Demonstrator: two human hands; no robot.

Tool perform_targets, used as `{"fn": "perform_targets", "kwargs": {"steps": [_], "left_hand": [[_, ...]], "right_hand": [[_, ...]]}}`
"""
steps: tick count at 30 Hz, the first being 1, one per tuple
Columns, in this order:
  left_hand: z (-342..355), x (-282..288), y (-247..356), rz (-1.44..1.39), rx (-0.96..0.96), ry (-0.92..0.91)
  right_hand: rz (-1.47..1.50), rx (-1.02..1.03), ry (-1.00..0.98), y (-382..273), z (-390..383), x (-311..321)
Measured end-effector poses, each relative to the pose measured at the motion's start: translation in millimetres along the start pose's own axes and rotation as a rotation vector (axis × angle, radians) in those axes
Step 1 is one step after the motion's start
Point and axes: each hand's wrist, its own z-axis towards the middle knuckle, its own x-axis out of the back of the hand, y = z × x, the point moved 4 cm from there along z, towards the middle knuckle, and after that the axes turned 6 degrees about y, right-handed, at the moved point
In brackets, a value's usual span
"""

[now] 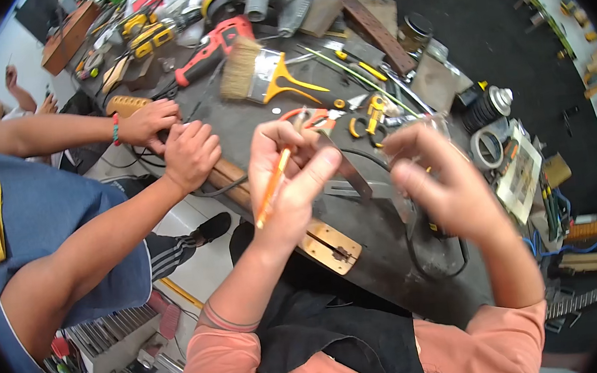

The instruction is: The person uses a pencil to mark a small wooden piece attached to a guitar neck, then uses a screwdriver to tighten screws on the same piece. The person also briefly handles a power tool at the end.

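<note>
My left hand point(283, 177) is closed around an orange pencil point(273, 185), which slants along the palm. A dark metal strip point(352, 174) runs down and right from behind those fingers; whether I grip it is unclear. My right hand point(427, 174), blurred, is raised with thumb and curved fingers apart, above a black cable point(450, 272) and part of a tool that it mostly hides. Below the left hand lies a long wooden piece with a slotted, pale end plate point(333, 248) along the bench edge. A slotted steel bar point(345, 189) rests beneath the metal strip.
A co-worker's two hands point(191, 157) rest on the wooden piece at left. The dark bench point(387, 286) holds a wide brush point(248, 73), red power tool point(213, 47), yellow-handled pliers point(376, 114), spray can point(485, 107), tape roll point(487, 145) and scattered tools. Another person point(21, 105) is behind.
</note>
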Motion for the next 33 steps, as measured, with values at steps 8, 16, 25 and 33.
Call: {"fn": "perform_targets", "kwargs": {"steps": [8,16,25,33], "left_hand": [[-55,-44,-42,0.026,0.122,-0.254],[-76,-57,-35,0.339,-0.054,-0.237],[-72,-23,-10,0.600,-0.264,-0.179],[-19,-183,-32,1.287,-0.763,-0.845]], "right_hand": [[0.349,0.040,0.331,51,-92,-32],[0.624,-0.109,0.506,89,-155,7],[0.585,-0.276,0.768,164,-180,77],[0.866,-0.226,0.945,195,-199,86]]}}
